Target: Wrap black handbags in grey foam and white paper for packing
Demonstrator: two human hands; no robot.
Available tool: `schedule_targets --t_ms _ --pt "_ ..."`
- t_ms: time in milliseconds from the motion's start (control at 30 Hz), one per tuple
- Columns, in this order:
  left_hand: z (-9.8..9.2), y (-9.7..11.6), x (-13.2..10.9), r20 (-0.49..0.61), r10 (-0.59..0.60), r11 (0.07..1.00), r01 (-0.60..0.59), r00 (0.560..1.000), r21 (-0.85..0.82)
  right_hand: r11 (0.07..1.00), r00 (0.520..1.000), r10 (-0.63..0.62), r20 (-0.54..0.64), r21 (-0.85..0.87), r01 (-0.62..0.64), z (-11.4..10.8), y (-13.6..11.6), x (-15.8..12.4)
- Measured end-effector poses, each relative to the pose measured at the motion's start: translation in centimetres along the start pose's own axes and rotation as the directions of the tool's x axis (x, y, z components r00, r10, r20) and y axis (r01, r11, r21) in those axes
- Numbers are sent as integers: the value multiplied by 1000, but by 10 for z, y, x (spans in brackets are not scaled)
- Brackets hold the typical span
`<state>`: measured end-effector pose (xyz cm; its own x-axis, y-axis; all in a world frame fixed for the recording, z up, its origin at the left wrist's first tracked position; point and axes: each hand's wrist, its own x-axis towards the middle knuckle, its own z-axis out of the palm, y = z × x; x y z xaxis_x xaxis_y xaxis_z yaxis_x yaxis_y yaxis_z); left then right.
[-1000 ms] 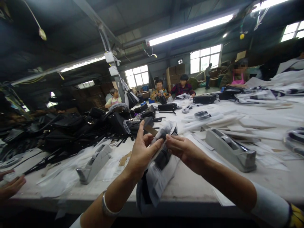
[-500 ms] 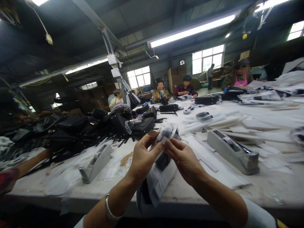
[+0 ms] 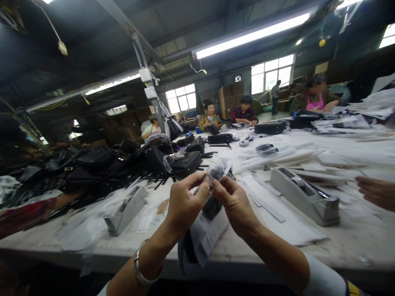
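Note:
In the head view, my left hand (image 3: 185, 199) and my right hand (image 3: 236, 201) meet in front of me, thumbs and fingertips pinched together. Between them is crumpled clear plastic wrap (image 3: 221, 166) around a greyish part I cannot make out. A small pale piece sits at the fingertips, mostly hidden. Below hangs a dark bag-like item (image 3: 212, 207), partly covered by a whitish sheet (image 3: 202, 236) that drapes over the table edge. Grey tape dispensers stand on both sides, one left (image 3: 128, 211) and a larger-looking one right (image 3: 305, 197).
Black bags (image 3: 187, 164) are heaped at left and centre. White strips and sheets (image 3: 277, 213) cover much of the right of the table (image 3: 247, 253). A co-worker's arm (image 3: 33, 213) reaches in from the left, another's hand (image 3: 378, 191) from the right. Several people sit across.
My fingers have closed closer together at the wrap, and a brown card piece by my left fingers is now hidden. A co-worker's hand has appeared at right; the left co-worker's arm reaches farther in.

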<state>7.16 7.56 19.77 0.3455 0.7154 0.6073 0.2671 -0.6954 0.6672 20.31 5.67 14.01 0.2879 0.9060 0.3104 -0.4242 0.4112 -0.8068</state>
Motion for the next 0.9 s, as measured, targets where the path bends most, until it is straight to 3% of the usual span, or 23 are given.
schedule_targets --t_ms 100,200,267,367,500,700,800,900 --pt "-1 -2 0 -28 145 933 -127 989 336 1000 999 6 -33 -26 -6 2 1 -1" --pt "3 -5 -4 -3 308 728 -234 951 644 1000 999 3 -42 -30 -4 4 1 -2" --pt "8 -4 -7 24 368 592 -254 930 765 1000 999 -7 -45 -26 6 6 1 -2" --pt "17 1 -12 44 413 516 -274 910 812 999 997 -39 -65 -40 37 7 0 -1" --pt "29 3 -16 47 401 493 -259 915 830 997 995 -66 -76 -51 62 3 3 0" --pt "43 -4 -21 12 362 447 -185 932 875 999 998 -40 41 32 39 -2 4 -3" --pt "41 -2 -24 12 331 527 -196 943 827 1000 1000 -10 13 23 10 -2 -1 -3" --pt "26 3 -21 64 238 714 -219 969 664 997 998 65 10 46 -65 -6 -6 0"
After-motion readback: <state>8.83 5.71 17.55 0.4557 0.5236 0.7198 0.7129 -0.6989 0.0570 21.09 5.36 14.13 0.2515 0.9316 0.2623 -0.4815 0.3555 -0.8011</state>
